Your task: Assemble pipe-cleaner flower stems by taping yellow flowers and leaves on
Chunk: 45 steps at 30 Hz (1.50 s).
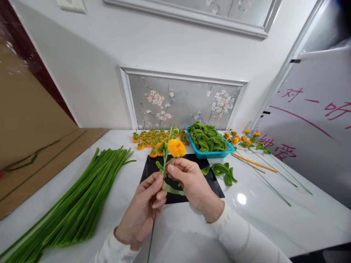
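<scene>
1. Head view, left hand (146, 206): thumb and fingertips are closed in a pinch around a long green stem (152, 233), whose lower end runs down toward the front edge of the table (309, 219).
2. Head view, right hand (196, 184): thumb and forefinger are pinched together just below the yellow flower (177, 147), on its thin stalk (172, 160), the other fingers curled in.
3. Flower and stem are held up above the back part of the black mat (177, 198), well in from the table's side edges.
4. A pale green strip (173, 188) shows between the hands; whether it is held or lies on the mat, I cannot tell.
5. For good work here, I would keep the left pinch firm and close under the meeting point, bring the stalk snug along the stem, and leave the petals uncrushed. Light fingertip pressure from the right should be enough.
</scene>
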{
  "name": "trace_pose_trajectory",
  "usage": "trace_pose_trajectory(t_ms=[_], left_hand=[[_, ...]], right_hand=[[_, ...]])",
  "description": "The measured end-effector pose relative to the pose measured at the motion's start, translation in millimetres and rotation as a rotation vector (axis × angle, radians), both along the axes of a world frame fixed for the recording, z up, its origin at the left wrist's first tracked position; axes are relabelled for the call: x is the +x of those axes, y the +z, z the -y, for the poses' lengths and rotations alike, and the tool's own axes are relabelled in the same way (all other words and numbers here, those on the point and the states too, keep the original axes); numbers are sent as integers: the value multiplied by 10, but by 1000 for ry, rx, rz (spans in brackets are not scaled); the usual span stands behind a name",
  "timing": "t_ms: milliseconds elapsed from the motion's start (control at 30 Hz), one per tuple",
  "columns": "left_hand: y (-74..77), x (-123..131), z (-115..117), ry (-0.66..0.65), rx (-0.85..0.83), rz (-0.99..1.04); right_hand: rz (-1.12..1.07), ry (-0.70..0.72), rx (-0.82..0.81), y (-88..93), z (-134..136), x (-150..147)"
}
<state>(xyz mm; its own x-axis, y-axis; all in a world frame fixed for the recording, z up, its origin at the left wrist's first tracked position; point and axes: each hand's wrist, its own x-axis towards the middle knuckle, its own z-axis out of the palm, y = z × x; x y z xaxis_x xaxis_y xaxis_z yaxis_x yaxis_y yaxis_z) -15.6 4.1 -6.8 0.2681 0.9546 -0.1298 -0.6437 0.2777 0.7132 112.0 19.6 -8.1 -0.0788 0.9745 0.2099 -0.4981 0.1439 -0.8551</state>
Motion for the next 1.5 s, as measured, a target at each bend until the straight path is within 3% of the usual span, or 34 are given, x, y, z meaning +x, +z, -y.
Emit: trace_pose_trajectory(t_ms=[500, 700, 967, 1267, 1500], left_hand=[[-21, 32, 29, 9, -3, -6], [-1, 43, 39, -21, 7, -15], [-1, 24, 40, -74, 31, -34], [-21, 52, 49, -47, 96, -224], [-19, 47, 29, -92, 79, -188]], right_hand=[[75, 113, -26, 48, 36, 71], [47, 122, -114, 51, 48, 75], [50, 160, -104, 49, 40, 84], [145, 113, -3, 47, 49, 90], [148, 95, -23, 48, 24, 148]])
